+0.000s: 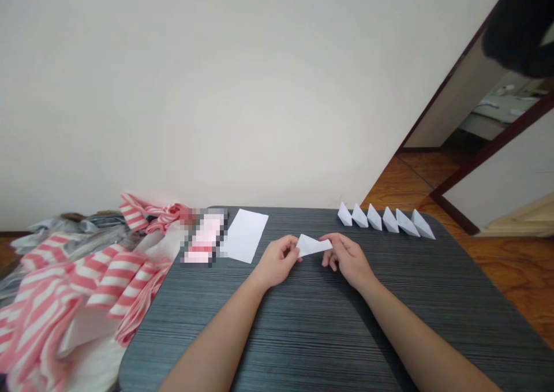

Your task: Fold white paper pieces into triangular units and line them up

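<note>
while left hand [276, 261] and right hand [348, 260] pinch folded paper [314, 245], 6 paper wedges [390, 220] beyond

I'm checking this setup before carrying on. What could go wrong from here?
The folded paper is pinched between the left hand and right hand, so uneven pulling might crease or tear it. The row of paper triangles stands near the table's far edge, where a stray elbow could topple them. The striped fabric overlaps the table near the white sheet and could drag it if disturbed.
</note>
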`<action>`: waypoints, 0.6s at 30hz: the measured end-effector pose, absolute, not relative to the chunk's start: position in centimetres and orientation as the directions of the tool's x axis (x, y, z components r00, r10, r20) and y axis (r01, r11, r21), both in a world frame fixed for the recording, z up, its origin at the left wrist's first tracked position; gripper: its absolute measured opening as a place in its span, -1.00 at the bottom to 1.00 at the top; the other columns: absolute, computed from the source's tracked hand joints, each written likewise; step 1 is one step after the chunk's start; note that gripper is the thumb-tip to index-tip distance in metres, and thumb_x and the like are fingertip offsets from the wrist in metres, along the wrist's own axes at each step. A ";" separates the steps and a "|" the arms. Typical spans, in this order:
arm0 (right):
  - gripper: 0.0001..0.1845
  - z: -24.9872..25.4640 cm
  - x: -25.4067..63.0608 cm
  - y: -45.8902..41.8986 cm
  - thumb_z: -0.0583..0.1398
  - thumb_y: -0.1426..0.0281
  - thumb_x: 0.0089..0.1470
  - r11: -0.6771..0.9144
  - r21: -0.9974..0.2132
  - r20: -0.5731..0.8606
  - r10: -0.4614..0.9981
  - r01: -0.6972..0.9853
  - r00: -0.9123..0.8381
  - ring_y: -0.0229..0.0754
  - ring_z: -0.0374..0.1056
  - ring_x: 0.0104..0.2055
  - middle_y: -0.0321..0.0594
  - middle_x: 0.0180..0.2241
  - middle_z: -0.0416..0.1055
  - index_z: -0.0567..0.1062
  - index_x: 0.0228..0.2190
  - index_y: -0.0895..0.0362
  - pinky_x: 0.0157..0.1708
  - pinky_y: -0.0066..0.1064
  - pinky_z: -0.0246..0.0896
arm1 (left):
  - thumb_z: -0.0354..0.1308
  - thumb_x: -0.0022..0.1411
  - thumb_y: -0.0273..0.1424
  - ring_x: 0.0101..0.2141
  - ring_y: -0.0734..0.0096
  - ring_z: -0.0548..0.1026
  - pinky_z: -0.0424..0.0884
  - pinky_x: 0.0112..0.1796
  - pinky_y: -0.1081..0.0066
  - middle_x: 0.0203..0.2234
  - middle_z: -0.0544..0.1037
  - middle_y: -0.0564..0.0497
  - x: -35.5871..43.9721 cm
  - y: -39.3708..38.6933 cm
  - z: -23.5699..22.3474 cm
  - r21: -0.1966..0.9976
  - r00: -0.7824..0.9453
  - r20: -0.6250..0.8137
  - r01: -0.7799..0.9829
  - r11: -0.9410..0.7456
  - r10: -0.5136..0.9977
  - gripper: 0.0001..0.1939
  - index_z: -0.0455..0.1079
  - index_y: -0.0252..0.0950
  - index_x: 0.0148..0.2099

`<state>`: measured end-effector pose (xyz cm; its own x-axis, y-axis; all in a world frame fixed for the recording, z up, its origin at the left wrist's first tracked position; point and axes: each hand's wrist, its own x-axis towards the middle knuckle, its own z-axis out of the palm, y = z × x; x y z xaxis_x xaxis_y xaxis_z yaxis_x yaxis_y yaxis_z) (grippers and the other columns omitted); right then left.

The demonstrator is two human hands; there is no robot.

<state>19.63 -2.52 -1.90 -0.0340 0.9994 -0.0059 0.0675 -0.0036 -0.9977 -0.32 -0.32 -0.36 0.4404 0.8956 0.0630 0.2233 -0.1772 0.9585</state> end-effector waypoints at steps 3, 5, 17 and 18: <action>-0.63 -1.7 19.5 -2.6 -0.01 0.14 0.14 0.007 -0.999 0.005 0.999 0.051 -0.037 -0.31 0.22 -0.69 -0.24 -0.56 0.41 0.33 -0.19 0.15 -0.75 -0.52 0.00 | -0.05 0.20 -0.38 -0.51 0.51 0.31 0.19 -0.45 0.52 -0.53 0.43 0.05 -0.4 -0.3 -0.4 0.952 0.420 0.059 0.250 -0.179 0.905 -0.79 0.36 -0.32 -0.18; -0.66 -1.7 19.4 -2.7 0.07 0.18 0.10 0.019 -0.995 0.013 0.998 0.094 -0.068 -0.34 0.18 -0.70 -0.30 -0.58 0.38 0.31 -0.16 0.14 -0.73 -0.52 -0.01 | -0.05 0.19 -0.41 -0.52 0.51 0.31 0.18 -0.45 0.52 -0.54 0.42 0.06 -0.4 -0.3 -0.4 0.950 0.417 0.068 0.252 -0.187 0.906 -0.78 0.36 -0.31 -0.16; -0.84 -1.8 19.3 -2.7 0.16 0.28 0.01 0.184 -0.941 0.163 0.982 0.284 -0.098 -0.20 0.29 -0.39 -0.17 -0.33 0.38 0.39 -0.35 0.10 -0.44 -0.40 0.20 | -0.06 0.16 -0.47 -0.52 0.50 0.33 0.21 -0.45 0.51 -0.52 0.43 0.04 -0.4 -0.3 -0.1 0.944 0.465 0.083 0.247 -0.219 0.882 -0.78 0.37 -0.33 -0.19; -0.86 -1.7 19.3 -2.7 0.16 0.28 0.02 0.192 -0.935 0.171 0.981 0.300 -0.095 -0.18 0.29 -0.37 -0.17 -0.32 0.38 0.39 -0.37 0.09 -0.42 -0.39 0.21 | -0.06 0.16 -0.47 -0.51 0.50 0.34 0.21 -0.44 0.50 -0.52 0.43 0.04 -0.4 -0.4 0.1 0.944 0.470 0.087 0.243 -0.224 0.878 -0.78 0.37 -0.33 -0.20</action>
<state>19.27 -2.70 -1.71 -0.0954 0.9806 0.1712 0.2995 0.1923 -0.9345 -0.39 -0.38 0.06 0.4705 0.8781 0.0868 0.2433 -0.2237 0.9438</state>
